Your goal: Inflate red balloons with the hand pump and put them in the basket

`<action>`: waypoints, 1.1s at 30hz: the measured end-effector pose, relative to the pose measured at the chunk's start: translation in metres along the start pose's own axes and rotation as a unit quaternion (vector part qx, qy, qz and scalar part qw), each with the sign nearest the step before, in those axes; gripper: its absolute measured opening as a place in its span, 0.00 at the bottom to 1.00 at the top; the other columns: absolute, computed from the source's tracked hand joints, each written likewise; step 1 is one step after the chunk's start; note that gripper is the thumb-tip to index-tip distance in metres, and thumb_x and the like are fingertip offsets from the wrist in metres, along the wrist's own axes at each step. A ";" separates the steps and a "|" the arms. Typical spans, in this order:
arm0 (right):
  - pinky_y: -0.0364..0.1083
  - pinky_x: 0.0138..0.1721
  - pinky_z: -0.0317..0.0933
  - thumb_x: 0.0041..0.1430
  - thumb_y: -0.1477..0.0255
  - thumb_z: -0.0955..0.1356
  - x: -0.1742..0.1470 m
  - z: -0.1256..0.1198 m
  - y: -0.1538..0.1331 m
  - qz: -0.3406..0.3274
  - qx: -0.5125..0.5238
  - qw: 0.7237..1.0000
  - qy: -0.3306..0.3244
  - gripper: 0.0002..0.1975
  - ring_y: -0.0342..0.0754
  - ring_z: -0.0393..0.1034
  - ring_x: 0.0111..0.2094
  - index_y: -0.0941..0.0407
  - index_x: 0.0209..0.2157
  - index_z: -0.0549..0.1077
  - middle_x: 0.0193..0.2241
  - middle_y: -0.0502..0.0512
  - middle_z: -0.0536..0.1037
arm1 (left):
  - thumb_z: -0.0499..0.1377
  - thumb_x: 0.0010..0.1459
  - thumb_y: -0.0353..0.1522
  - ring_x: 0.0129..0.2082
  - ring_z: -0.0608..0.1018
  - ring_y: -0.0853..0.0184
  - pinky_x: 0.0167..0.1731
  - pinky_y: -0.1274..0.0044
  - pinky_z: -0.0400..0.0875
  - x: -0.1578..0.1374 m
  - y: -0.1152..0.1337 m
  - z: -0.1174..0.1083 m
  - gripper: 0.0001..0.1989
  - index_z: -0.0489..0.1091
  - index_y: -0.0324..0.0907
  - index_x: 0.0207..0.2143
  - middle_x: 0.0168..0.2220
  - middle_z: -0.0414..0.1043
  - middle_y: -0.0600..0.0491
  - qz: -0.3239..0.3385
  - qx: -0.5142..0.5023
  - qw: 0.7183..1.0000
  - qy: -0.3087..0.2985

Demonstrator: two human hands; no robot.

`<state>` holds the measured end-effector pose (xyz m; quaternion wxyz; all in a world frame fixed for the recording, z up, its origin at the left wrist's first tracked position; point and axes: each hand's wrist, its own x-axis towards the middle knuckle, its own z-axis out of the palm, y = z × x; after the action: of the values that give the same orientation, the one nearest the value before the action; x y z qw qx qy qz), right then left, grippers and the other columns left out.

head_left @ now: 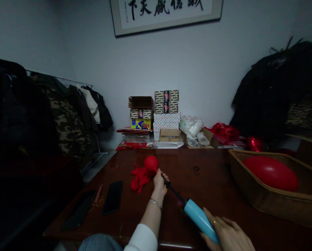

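Held out over the table, my left hand [160, 180] is closed around the neck of a small, partly inflated red balloon [151, 164], at the nozzle end of a hand pump. My right hand [227, 233] grips the blue barrel of the balloon pump [200, 217], whose black shaft runs up and left to my left hand. The balloon's neck and the nozzle tip are hidden by my fingers. Just left of my left hand lies a pile of limp red balloons [138, 180].
A wicker basket [265, 200] with a large inflated red balloon [272, 172] stands on the right. Two dark phones [112, 197] and a pinkish stick with rubber bands [98, 195] lie at left. Boxes [166, 122] are stacked beyond the table [197, 193].
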<state>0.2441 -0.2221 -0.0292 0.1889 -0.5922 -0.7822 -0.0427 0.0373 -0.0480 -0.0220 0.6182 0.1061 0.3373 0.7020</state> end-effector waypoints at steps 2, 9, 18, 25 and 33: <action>0.52 0.42 0.65 0.51 0.65 0.65 0.003 -0.002 -0.002 0.005 -0.006 1.000 -0.006 0.24 0.56 0.73 0.40 0.54 0.51 0.69 0.39 0.57 0.78 | 0.53 0.60 0.34 0.11 0.58 0.77 0.12 0.84 0.51 -0.001 -0.002 -0.002 0.14 0.55 0.41 0.22 0.14 0.53 0.61 0.001 -0.006 1.000 0.000; 0.52 0.44 0.63 0.52 0.69 0.65 0.021 -0.003 -0.020 0.004 -0.028 0.999 -0.024 0.23 0.55 0.72 0.41 0.57 0.51 0.68 0.40 0.60 0.78 | 0.57 0.56 0.37 0.12 0.60 0.77 0.13 0.84 0.53 -0.003 -0.013 -0.010 0.15 0.56 0.41 0.23 0.15 0.55 0.60 0.000 -0.013 1.000 0.007; 0.51 0.42 0.61 0.53 0.71 0.64 0.052 -0.002 -0.041 0.005 -0.045 0.998 -0.031 0.24 0.53 0.73 0.35 0.61 0.53 0.66 0.36 0.61 0.78 | 0.58 0.55 0.40 0.12 0.61 0.76 0.14 0.83 0.55 -0.011 -0.028 -0.006 0.16 0.56 0.41 0.23 0.15 0.56 0.60 -0.018 0.009 1.000 0.014; 0.51 0.44 0.61 0.55 0.70 0.64 0.047 0.003 -0.045 0.011 -0.030 0.999 -0.040 0.25 0.53 0.73 0.37 0.62 0.55 0.64 0.37 0.61 0.78 | 0.54 0.58 0.38 0.11 0.58 0.77 0.13 0.83 0.52 -0.004 -0.026 -0.007 0.16 0.54 0.42 0.22 0.14 0.54 0.61 -0.009 0.031 0.999 0.018; 0.51 0.44 0.62 0.55 0.68 0.64 0.024 0.002 -0.023 -0.001 -0.034 0.999 -0.013 0.24 0.54 0.73 0.40 0.60 0.54 0.66 0.41 0.61 0.77 | 0.54 0.58 0.37 0.11 0.59 0.76 0.13 0.83 0.52 -0.001 -0.012 0.000 0.14 0.55 0.41 0.23 0.14 0.54 0.61 0.003 0.021 1.000 0.011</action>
<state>0.2161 -0.2063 -0.0193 0.1586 -0.5978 -0.7833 -0.0623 0.0475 -0.0490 -0.0291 0.6102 0.1119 0.3583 0.6977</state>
